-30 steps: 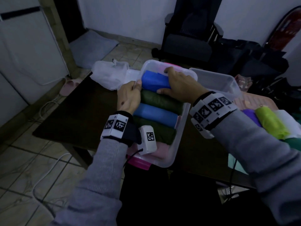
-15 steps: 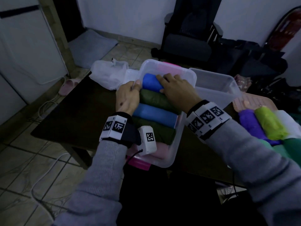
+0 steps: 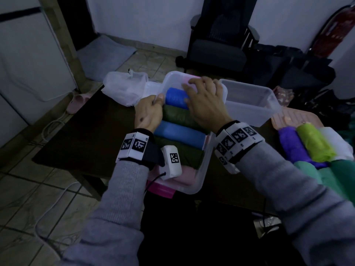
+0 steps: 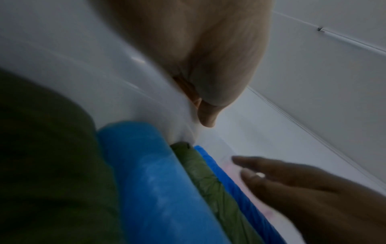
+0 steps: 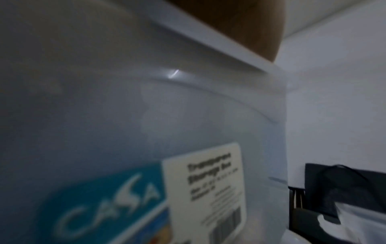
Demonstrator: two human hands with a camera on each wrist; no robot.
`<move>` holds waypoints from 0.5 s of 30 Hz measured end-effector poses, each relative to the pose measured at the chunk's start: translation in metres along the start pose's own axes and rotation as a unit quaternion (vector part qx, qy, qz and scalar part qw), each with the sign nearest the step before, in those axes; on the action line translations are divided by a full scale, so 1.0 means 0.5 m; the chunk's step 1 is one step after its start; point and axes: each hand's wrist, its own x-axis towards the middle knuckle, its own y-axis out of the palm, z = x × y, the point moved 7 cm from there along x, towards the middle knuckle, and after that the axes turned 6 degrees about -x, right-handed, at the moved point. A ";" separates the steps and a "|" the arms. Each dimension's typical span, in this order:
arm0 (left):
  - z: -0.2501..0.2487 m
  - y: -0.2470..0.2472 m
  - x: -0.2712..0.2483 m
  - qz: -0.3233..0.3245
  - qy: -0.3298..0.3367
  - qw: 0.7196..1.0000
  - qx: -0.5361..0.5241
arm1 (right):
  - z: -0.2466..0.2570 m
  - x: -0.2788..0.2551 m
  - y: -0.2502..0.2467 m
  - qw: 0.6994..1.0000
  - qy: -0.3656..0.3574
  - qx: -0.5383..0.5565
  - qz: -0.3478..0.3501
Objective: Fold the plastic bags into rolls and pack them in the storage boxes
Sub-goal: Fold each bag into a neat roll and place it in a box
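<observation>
A clear storage box (image 3: 201, 181) sits on the dark table (image 3: 92, 135). It holds a row of rolls: blue (image 3: 175, 97), dark green (image 3: 178, 117), blue (image 3: 178, 134), dark green (image 3: 184, 152) and pink (image 3: 187, 175). My left hand (image 3: 156, 99) grips the box's left rim, thumb over the edge. My right hand (image 3: 194, 89) lies with spread, straight fingers over the far blue roll, fingertips near the far wall. In the left wrist view the left thumb (image 4: 206, 115) hooks the wall while the right hand's fingers (image 4: 271, 173) hover past the far blue roll (image 4: 229, 178).
An empty clear box (image 3: 249, 100) stands to the right, a pink lid (image 3: 295, 120) behind it. Loose purple (image 3: 292, 144) and lime (image 3: 315, 143) rolls lie at the right with white and green ones. A crumpled clear bag (image 3: 123, 87) lies far left. A labelled box wall (image 5: 204, 189) fills the right wrist view.
My right hand let go of the far blue roll, straightened its fingers and shifted toward the box's far wall. The left hand stays on the left rim.
</observation>
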 end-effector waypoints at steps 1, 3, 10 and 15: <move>0.000 0.002 0.002 0.001 -0.001 1.000 0.004 | -0.012 -0.006 -0.010 0.998 0.036 0.038 -0.042; 0.001 0.005 0.008 0.000 -0.002 1.000 0.014 | -0.044 -0.031 -0.016 0.979 0.136 0.113 -0.101; -0.008 0.022 0.023 0.014 -0.020 0.998 0.065 | -0.063 -0.154 0.107 0.738 0.325 0.590 -0.033; 0.002 0.042 0.043 0.029 -0.065 0.994 0.081 | -0.054 -0.154 0.156 0.597 0.399 0.696 -0.018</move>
